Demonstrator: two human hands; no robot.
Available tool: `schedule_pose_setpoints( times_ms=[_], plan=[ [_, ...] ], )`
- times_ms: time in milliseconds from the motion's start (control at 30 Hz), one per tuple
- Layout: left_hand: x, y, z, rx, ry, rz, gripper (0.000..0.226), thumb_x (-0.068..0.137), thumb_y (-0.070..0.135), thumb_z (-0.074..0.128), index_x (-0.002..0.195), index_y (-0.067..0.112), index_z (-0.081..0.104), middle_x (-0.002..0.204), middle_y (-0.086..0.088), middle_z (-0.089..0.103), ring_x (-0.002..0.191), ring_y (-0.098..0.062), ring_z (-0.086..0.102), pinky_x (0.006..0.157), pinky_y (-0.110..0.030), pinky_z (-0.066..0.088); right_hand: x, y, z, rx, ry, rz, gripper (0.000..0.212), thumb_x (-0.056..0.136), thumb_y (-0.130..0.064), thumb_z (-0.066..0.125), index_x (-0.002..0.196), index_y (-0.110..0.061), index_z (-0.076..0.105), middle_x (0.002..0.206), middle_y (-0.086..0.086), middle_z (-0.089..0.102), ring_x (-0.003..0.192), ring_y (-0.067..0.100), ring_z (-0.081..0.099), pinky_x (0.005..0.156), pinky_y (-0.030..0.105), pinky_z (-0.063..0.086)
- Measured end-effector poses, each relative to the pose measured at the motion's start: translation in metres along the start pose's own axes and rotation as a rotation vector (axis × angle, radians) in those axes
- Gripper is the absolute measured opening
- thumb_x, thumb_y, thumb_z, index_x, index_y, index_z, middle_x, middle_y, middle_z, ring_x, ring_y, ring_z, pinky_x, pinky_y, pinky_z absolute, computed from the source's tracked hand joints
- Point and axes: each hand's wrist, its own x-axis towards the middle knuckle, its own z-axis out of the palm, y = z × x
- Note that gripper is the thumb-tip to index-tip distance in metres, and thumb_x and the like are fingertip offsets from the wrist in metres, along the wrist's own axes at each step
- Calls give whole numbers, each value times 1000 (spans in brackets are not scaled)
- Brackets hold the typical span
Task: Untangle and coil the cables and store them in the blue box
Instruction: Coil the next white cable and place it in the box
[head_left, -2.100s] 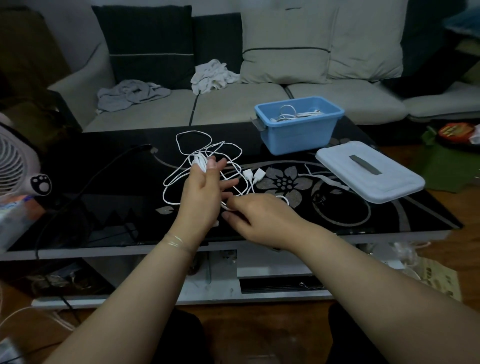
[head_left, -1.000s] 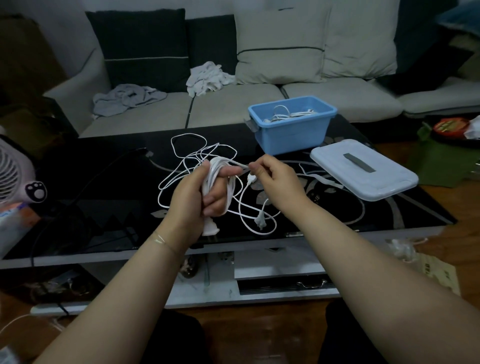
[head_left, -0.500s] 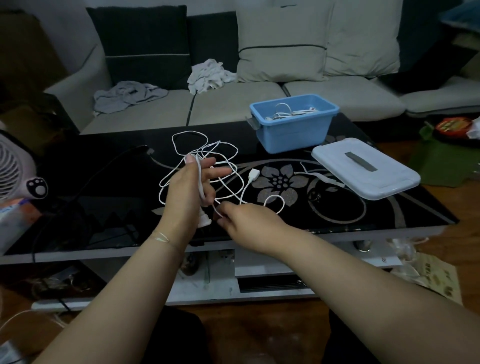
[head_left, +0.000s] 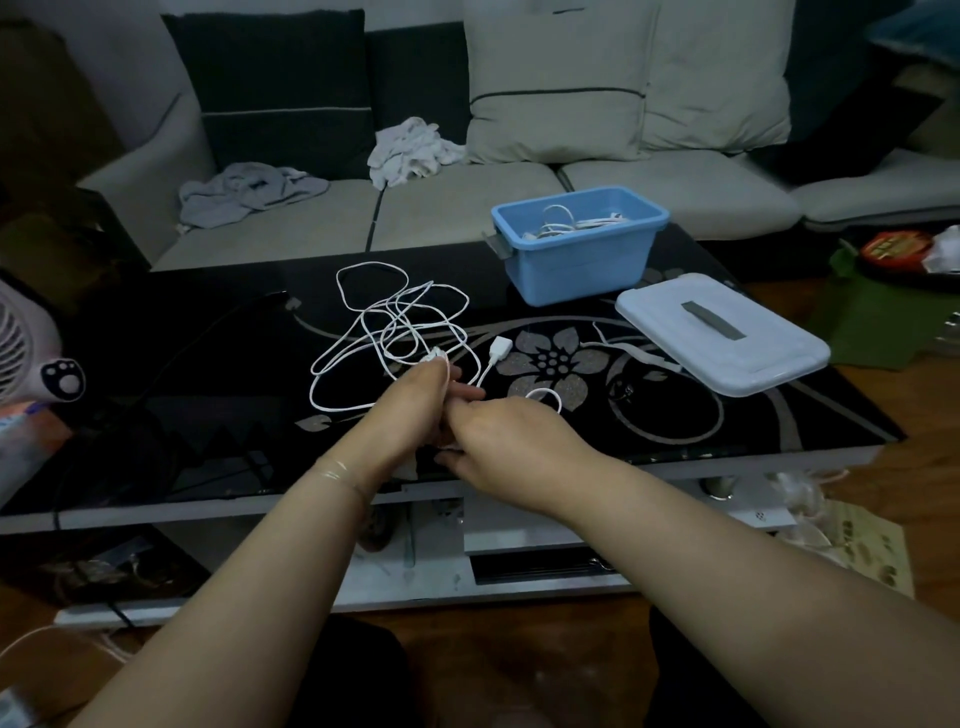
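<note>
Left hand (head_left: 415, 410) grips white cable (head_left: 395, 332) turns; right hand (head_left: 498, 436) pinches the strand beside it. Loose tangle lies beyond both hands, left of the blue box (head_left: 582, 260).

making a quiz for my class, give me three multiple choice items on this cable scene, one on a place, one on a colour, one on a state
1. Where is the white lid?
A. on the table, right of the blue box
B. on the box
C. on the sofa

2. What colour is the loose cable?
A. black
B. white
C. red

3. What is the left hand doing?
A. resting flat
B. holding the cable
C. lifting the lid

Answers: 1 A, the lid lies on the glass beside the box. 2 B, its loops show pale on the dark table. 3 B, its fingers pinch cable.
</note>
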Motion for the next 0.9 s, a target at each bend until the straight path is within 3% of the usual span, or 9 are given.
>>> schedule_pose_setpoints(
  times_ms=[100, 167, 267, 400, 467, 600, 667, 767, 900],
  plan=[
    [-9, 2, 1, -57, -82, -74, 38, 103, 38, 26, 103, 8, 49, 88, -15, 51, 80, -22, 51, 64, -27, 39, -4, -2, -6, 29, 14, 1, 56, 94, -34, 50, 137, -5, 30, 107, 10, 63, 92, 32, 62, 59, 33, 34],
    [-11, 1, -3, -75, -134, -76, 43, 102, 45, 27, 105, 10, 50, 95, -17, 47, 88, -28, 44, 67, -31, 37, -7, -1, -10, 205, -45, -15, 38, 92, -29, 54, 122, -12, 40, 95, 6, 61, 84, 27, 59, 58, 33, 36],
    [-13, 1, -5, -95, -141, -74, 53, 101, 47, 29, 105, 2, 57, 92, -21, 55, 85, -31, 51, 73, -33, 43, -11, 3, -16, 473, -154, 15, 21, 86, -23, 61, 97, -21, 44, 88, -4, 54, 79, 15, 53, 62, 33, 42],
    [-14, -2, -3, -72, -215, -40, 62, 101, 48, 30, 97, -5, 62, 85, -23, 57, 79, -34, 52, 70, -34, 42, -13, 5, -14, 554, -135, 54, 23, 86, -27, 64, 100, -17, 48, 94, 1, 59, 84, 13, 53, 73, 39, 47],
    [-15, -1, -2, -83, -250, -9, 62, 102, 47, 26, 71, 4, 60, 63, -14, 56, 60, -26, 51, 55, -27, 44, -13, 9, -16, 539, -62, 85, 24, 87, -35, 63, 101, -23, 47, 91, -5, 63, 82, 13, 57, 68, 36, 45],
    [-17, 4, 4, -109, -297, 25, 72, 99, 56, 16, 65, 14, 64, 48, -5, 50, 37, -15, 45, 38, -22, 39, -10, 16, -15, 180, 165, 47, 34, 84, -50, 59, 99, -21, 50, 97, -8, 54, 91, 13, 51, 63, 28, 28],
    [-16, 4, 4, -119, -330, 21, 76, 96, 61, 12, 64, 13, 60, 44, -7, 42, 33, -16, 36, 38, -21, 30, -9, 18, -14, 200, 219, 47, 39, 80, -54, 56, 100, -21, 48, 99, -9, 45, 93, 10, 43, 66, 26, 27],
    [-15, 3, 5, -172, -301, 3, 67, 99, 57, 13, 73, 9, 53, 45, -5, 42, 35, -15, 34, 39, -18, 27, -11, 20, -14, 410, 92, 113, 43, 82, -58, 54, 111, -28, 42, 102, -13, 52, 92, 12, 51, 67, 32, 40],
    [-12, -1, 7, -132, -134, -31, 52, 103, 38, 25, 70, 10, 52, 58, -11, 44, 46, -18, 42, 41, -19, 34, -8, 15, -14, 272, 40, 120, 41, 88, -55, 49, 116, -25, 40, 100, -6, 58, 76, 16, 48, 53, 31, 27]
  ],
)
